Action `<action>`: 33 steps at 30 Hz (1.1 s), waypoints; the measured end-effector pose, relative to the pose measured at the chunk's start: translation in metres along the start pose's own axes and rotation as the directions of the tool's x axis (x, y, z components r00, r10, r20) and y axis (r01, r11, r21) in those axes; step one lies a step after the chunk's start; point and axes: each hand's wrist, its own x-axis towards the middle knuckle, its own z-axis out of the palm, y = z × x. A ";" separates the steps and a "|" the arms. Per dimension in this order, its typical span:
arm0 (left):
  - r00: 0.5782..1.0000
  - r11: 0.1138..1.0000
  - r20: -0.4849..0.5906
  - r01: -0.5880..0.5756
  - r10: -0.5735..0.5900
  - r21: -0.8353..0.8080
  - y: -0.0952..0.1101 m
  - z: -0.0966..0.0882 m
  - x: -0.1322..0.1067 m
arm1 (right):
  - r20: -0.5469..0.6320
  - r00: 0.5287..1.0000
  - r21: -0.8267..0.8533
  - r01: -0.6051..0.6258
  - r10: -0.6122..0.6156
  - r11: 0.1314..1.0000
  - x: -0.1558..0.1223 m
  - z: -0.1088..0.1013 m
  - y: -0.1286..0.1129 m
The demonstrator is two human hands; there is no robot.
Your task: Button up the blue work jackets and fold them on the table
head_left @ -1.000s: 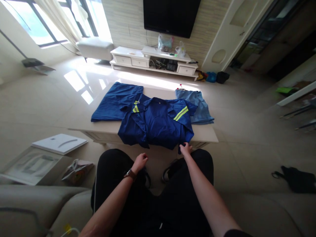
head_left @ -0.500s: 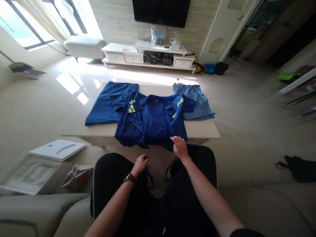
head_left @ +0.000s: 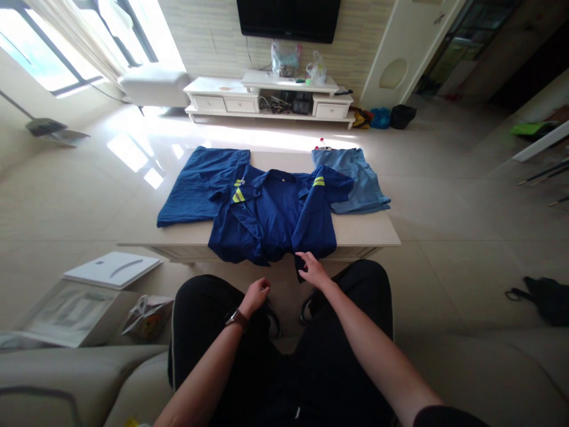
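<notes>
A dark blue short-sleeved shirt (head_left: pixel 278 207) with yellow-and-grey reflective strips lies with its front open on the low table (head_left: pixel 368 231), its hem hanging over the near edge. My right hand (head_left: pixel 315 271) is at the lower corner of the shirt's right front panel, fingers spread, the index fingertip against the cloth. Above my left knee, apart from the shirt, my left hand (head_left: pixel 256 295) is loosely curled with nothing visible in it. Folded blue trousers (head_left: pixel 191 193) lie left of the shirt, partly under its sleeve. A lighter blue folded garment (head_left: pixel 355 187) lies to the right.
A small bottle (head_left: pixel 322 143) with a red cap is behind the lighter garment. On the floor at left are a white flat box (head_left: pixel 111 270), a clear bin (head_left: pixel 66 314) and a plastic bag (head_left: pixel 146 317). A white TV cabinet (head_left: pixel 267 104) stands along the wall.
The shirt's right front panel has shifted left, over the inner back, and its reflective strip now shows folded shorter. My right hand has moved left and slightly down, its fingers more spread.
</notes>
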 end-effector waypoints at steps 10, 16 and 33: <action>0.998 0.983 0.034 -0.050 0.057 -0.176 0.006 0.006 0.002 | 0.117 0.976 -0.484 -0.104 0.182 0.869 -0.010 0.008 -0.017; 0.995 0.937 -0.013 -0.102 0.103 -0.334 0.052 -0.006 0.024 | 0.177 0.963 -0.426 -0.111 0.203 0.898 -0.005 0.023 -0.026; 0.995 0.650 0.005 0.072 -0.104 -0.757 0.250 -0.030 0.276 | 0.266 0.948 -0.136 -0.143 0.175 0.980 0.009 -0.004 -0.016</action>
